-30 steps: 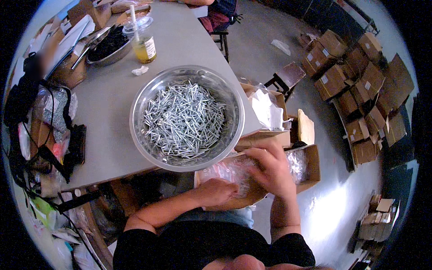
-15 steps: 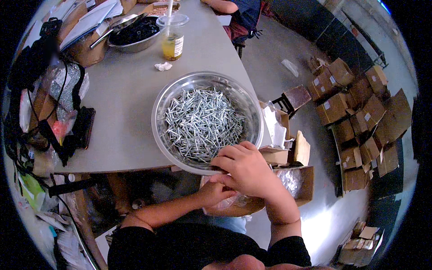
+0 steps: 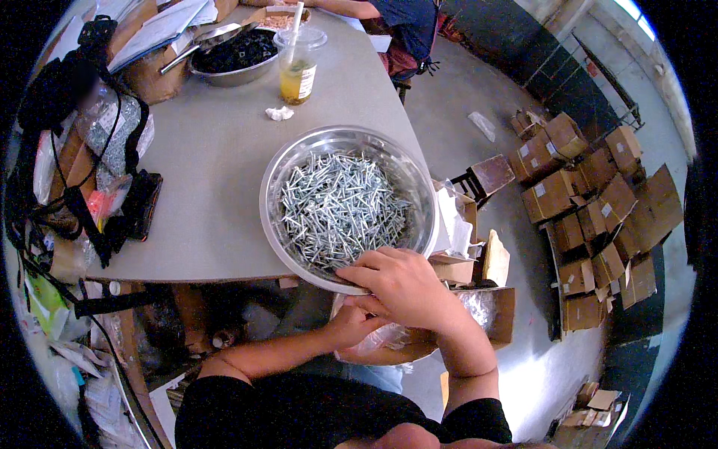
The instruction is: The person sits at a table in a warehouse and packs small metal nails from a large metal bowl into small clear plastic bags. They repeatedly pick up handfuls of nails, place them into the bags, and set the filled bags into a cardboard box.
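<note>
Head view: loose silver fasteners (image 3: 344,202), long and thin, heaped in a round steel bowl (image 3: 424,213). Bowl is on the grey bench (image 3: 202,209), at the near right corner; near rim shows past the bench edge. Everything below is placed off the bowl.

Right hand (image 3: 407,288): over the bowl's near rim, fingers partly curled, fingertips at the inside near edge of the heap. Can't tell if it has hold of any fasteners. Left hand (image 3: 351,325): just this side of the bowl, below the right hand, loosely curled, thumb side up. Hands overlap in view; what the left has hold of, can't tell.

Near side of bowl, under the hands: open carton (image 3: 502,318) with clear plastic (image 3: 476,310) in it. Right of bowl: second carton (image 3: 469,217) with white paper on top, then a dark stool (image 3: 492,176). Far right, well apart: stacked cardboard boxes (image 3: 591,217).

Beyond bowl: crumpled tissue (image 3: 280,114), then a lidded cup (image 3: 298,78) with straw and yellow liquid. Farther, to the left: metal basin (image 3: 243,76) of black parts. Left of bowl, across the bench: clear bag (image 3: 116,135) of small grey pieces.
</note>
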A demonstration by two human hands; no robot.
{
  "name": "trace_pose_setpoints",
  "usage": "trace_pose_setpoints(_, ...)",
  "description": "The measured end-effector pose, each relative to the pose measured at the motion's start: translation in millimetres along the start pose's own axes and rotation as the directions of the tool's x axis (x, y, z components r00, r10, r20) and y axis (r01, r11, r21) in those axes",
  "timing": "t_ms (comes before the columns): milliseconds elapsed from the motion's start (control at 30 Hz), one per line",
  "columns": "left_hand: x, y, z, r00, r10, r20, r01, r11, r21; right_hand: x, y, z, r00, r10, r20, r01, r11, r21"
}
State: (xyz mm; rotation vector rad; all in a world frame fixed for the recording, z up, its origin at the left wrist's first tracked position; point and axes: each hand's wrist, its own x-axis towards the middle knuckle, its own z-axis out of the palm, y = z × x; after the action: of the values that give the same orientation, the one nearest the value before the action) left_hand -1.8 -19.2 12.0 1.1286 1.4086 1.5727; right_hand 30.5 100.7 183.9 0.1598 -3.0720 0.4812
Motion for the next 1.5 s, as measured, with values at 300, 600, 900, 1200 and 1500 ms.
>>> trace_pose_setpoints(300,-6,5,-14,0.992,-0.066,0.104,0.045,0.980,0.193,-4,14,-6,0.998,-0.028,-0.058,0.038,0.984,0.175)
trace_pose_setpoints(600,1,24,-17,0.996,0.067,-0.056,-0.065,0.997,0.041,-13,16,-13,0.990,-0.032,-0.141,0.072,0.956,0.285)
trace_pose_setpoints(900,-3,15,-30,0.984,-0.105,0.141,0.082,0.984,0.160,-35,25,-4,0.929,-0.108,-0.355,0.235,0.912,0.337)
trace_pose_setpoints(1200,7,16,-22,0.991,0.109,-0.079,-0.112,0.993,-0.032,-42,19,1,0.896,0.027,-0.443,0.129,0.939,0.318)
trace_pose_setpoints(1500,6,29,-29,0.970,-0.181,0.161,0.159,0.977,0.140,0,38,-15,0.976,0.073,-0.207,-0.023,0.972,0.235)
